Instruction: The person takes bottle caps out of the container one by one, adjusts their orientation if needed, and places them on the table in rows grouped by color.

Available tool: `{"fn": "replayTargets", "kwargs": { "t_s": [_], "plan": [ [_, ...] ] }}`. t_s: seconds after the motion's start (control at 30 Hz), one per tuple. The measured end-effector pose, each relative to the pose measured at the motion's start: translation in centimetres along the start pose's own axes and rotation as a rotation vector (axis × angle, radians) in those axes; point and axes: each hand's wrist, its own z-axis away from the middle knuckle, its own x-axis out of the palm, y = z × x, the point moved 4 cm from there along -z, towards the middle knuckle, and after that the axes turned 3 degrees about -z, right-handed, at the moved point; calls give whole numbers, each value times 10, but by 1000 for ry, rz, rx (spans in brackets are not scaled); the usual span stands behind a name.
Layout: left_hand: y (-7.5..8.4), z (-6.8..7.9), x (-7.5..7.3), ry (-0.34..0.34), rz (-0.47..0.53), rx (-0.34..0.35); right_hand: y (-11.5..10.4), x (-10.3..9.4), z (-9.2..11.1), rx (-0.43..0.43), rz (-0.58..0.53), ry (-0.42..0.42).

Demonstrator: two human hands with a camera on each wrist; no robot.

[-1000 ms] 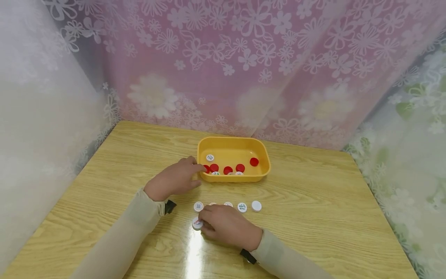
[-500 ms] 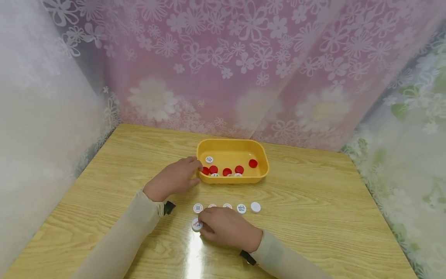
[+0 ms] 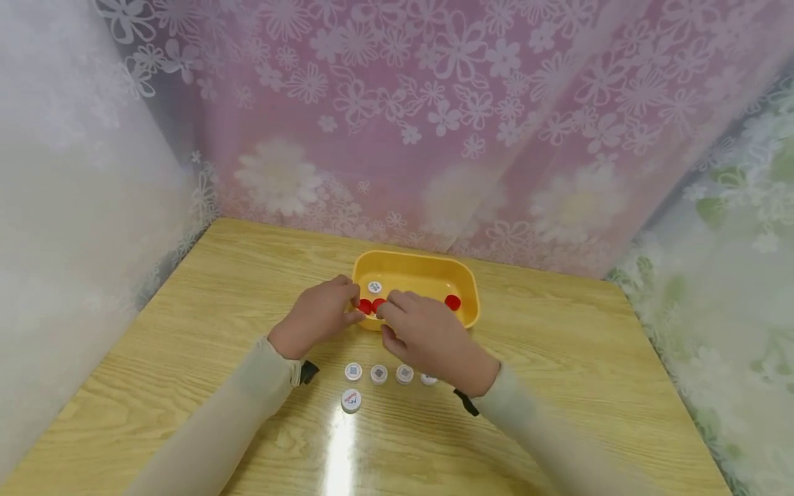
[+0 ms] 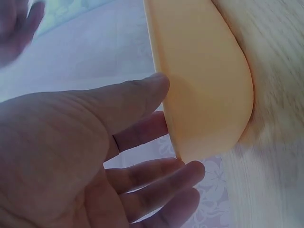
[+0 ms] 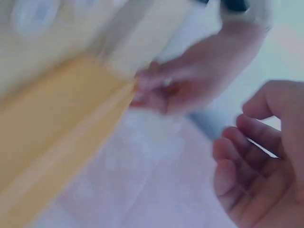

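Row caps [image 3: 379, 374]: white, round, lying flat in a line between both wrists; dark, code-like squares on the three nearest the left wrist, too small to read; fourth partly covered at the right wrist.
Front cap [image 3: 351, 401]: white, face up, on the wearer's side of the row, right of the left wrist; red and dark print, illegible at this size.
Tray [image 3: 469, 275]: yellow, rounded corners, just right of the left fingertips and partly under the right fingers.
White cap [image 3: 375, 287]: inside the tray, just beyond the left fingertips; dark marks, unreadable.
Red caps [image 3: 453, 302]: also inside; two side by side between the hands' fingertips, one past the right knuckles; rest of the floor partly masked by the right hand.
Left hand [image 3: 318, 317]: clamped on the tray's near-left rim, thumb outside, forefinger behind.
Right hand [image 3: 428, 337]: over the tray's near rim, fingers loosely bent, thumb apart, holding nothing; contact with the tray hard to tell.
Table [image 3: 558, 358]: wood-grained, beneath both hands.
Curtain [image 3: 372, 103]: pink, floral, beyond both hands.
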Motion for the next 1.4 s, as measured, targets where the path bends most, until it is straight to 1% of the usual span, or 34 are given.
{"fn": "replayTargets", "kwargs": {
  "t_s": [0.07, 0.13, 0.2, 0.3, 0.37, 0.5, 0.6, 0.67, 0.77, 0.9, 1.03, 1.13, 1.23, 1.4],
  "plan": [
    [0, 1, -2, 19, -1, 10, 14, -3, -14, -3, 61, -4],
    [0, 1, -4, 23, -5, 6, 29, 0, -29, 9, 105, -50],
    [0, 1, -4, 15, -3, -3, 43, 9, -42, 27, 155, -126],
    [0, 1, -3, -11, 12, -14, 59, 28, -55, 39, 236, -277],
    [1, 1, -2, -22, 23, -16, 65, 42, -61, 31, 276, -381],
    [1, 1, 0, -18, 44, -15, 70, 67, -66, -19, 340, -562],
    [1, 2, 0, -11, 54, -15, 71, 81, -68, -72, 399, -665],
    [0, 3, 1, -10, 58, -17, 72, 88, -69, -98, 435, -713],
    [0, 3, 1, -12, 62, -18, 76, 96, -70, -100, 443, -749],
    [1, 2, -1, -4, 72, -6, 81, 104, -71, -56, 397, -762],
    [2, 2, -2, 0, 74, 4, 84, 105, -71, -44, 391, -773],
    [2, 2, 0, -12, 77, -8, 84, 106, -71, -44, 382, -785],
    [1, 2, 0, -21, 81, -20, 84, 108, -72, -15, 330, -795],
    [2, 4, -3, -22, 92, -19, 87, 112, -70, 68, 245, -797]
  ]
}}
